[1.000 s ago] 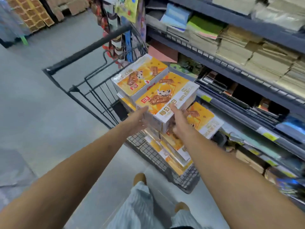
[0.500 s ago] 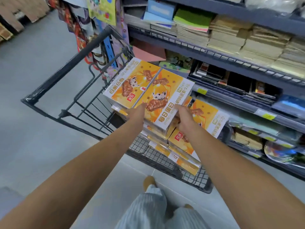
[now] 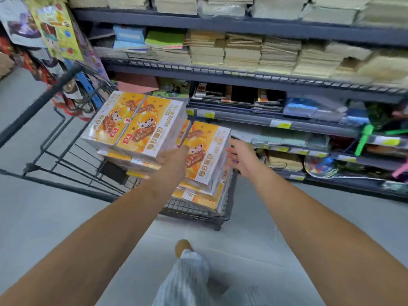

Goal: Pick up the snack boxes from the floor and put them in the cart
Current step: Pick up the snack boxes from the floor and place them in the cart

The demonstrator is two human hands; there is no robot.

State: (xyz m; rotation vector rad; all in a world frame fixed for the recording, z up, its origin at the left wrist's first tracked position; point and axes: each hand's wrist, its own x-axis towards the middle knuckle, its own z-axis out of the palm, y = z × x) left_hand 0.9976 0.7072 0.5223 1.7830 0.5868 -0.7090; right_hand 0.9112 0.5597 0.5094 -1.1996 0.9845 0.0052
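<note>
Snack boxes stacked in cart | left grip at edge (closure: cannot tell) | right grip spread open

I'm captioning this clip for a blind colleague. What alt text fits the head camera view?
Orange snack boxes sit stacked in a black wire cart beside store shelves. The person's left hand touches the near corner of the top box, and the right hand is open beside the lower stack.
</note>
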